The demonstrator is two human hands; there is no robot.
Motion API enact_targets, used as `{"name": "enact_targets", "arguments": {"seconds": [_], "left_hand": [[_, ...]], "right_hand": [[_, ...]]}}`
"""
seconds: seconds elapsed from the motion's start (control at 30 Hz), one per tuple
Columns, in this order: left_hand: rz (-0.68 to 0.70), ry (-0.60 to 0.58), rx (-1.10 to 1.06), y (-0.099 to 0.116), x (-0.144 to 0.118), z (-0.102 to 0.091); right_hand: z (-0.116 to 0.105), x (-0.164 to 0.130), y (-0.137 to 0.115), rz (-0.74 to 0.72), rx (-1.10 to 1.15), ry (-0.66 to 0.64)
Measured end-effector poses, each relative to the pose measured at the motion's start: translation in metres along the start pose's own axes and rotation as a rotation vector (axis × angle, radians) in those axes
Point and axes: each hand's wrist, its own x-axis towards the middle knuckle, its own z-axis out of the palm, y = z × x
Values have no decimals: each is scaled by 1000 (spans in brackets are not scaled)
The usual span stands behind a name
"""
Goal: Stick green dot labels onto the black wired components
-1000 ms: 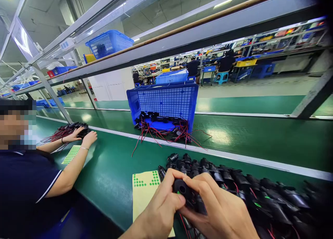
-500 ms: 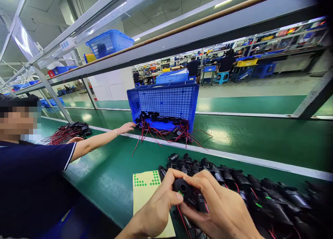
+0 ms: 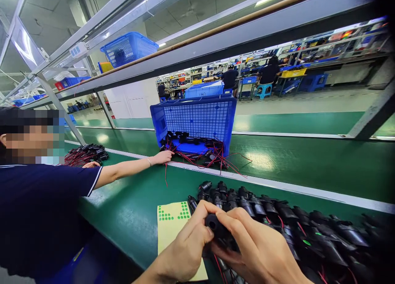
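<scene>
Both of my hands are closed on one black cylindrical motor-like part, its round end with a hole facing me. My left hand pinches its near end between thumb and forefinger. Around its far side curls my right hand, which hides most of the body. Under and beyond my hands lie several rows of similar black parts with red wires; a green dot shows on one. Left of my hands lies a pale yellow sheet with green round stickers along its top.
A blue crate lies on its side, holding more black wired parts. From the left, a co-worker's arm reaches to it. Another pile of parts lies near the co-worker. A metal shelf beam crosses above the green table.
The part has turned in my hands, and the green dot on it no longer shows. The co-worker has leaned in, and their hand has moved right to the wired parts at the crate.
</scene>
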Motion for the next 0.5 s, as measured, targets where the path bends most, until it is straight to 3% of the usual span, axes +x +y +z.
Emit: {"name": "enact_targets", "arguments": {"seconds": [0.13,0.27,0.4,0.5], "left_hand": [[11,-6,-121,-8,2,-2],[42,-60,-150,2,3,-4],[36,-119,-55,12,0,-9],[39,-145,-34,8,-2,-13]], "right_hand": [[1,-1,2,40,44,-20],[-8,3,8,182,254,-95],[-18,9,14,240,435,-195],[-22,10,17,270,524,-241]]}}
